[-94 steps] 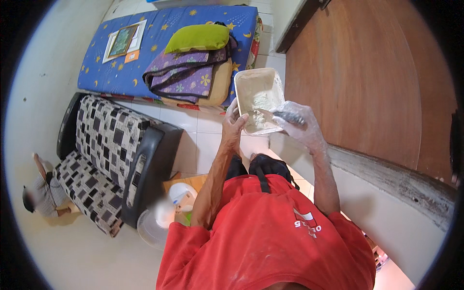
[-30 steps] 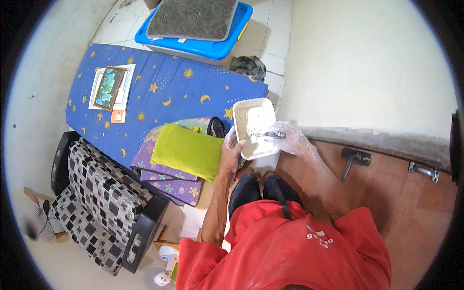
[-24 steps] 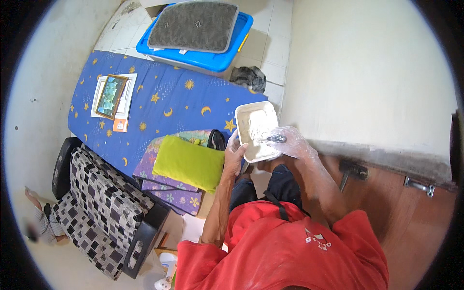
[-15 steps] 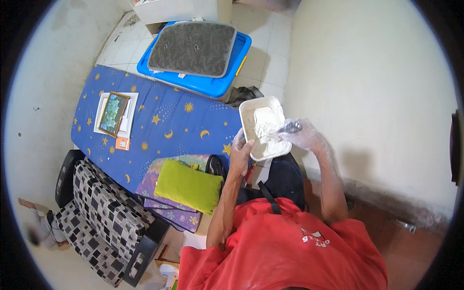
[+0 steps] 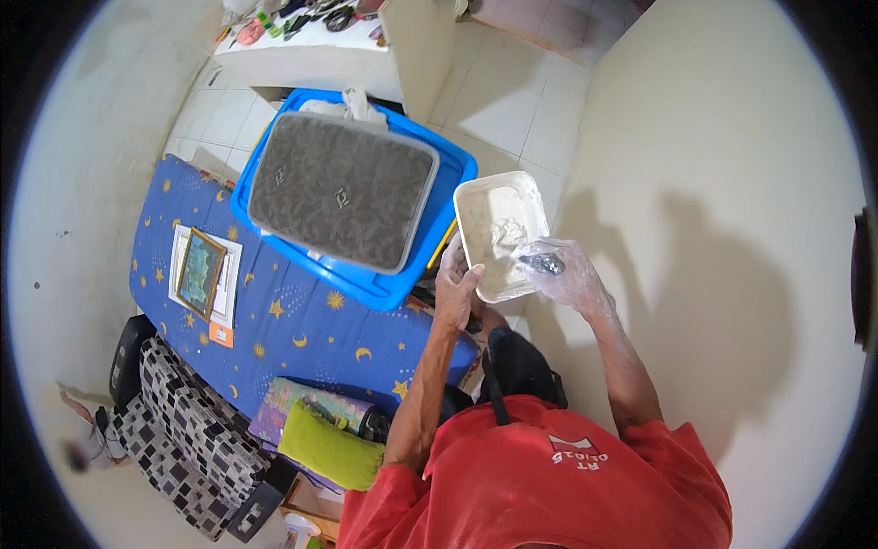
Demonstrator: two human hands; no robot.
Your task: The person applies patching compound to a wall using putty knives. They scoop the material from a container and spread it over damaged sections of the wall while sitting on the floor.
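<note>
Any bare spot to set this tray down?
Bare: blue mattress between framed picture and lime pillow; tiled floor beyond the tray, between white cabinet and right wall. Crowded: the cabinet's top, with small items; the blue lid, under a grey mat.

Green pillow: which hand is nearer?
Left. The left hand, holding the tray, is up and right of the pillow in the picture; the right hand, holding a tool, is farther right.

White print (image 5: 578, 453) stands on the red shirt (image 5: 540, 499), pale emblems (image 5: 342, 199) on the grey mat (image 5: 352, 165).
</note>
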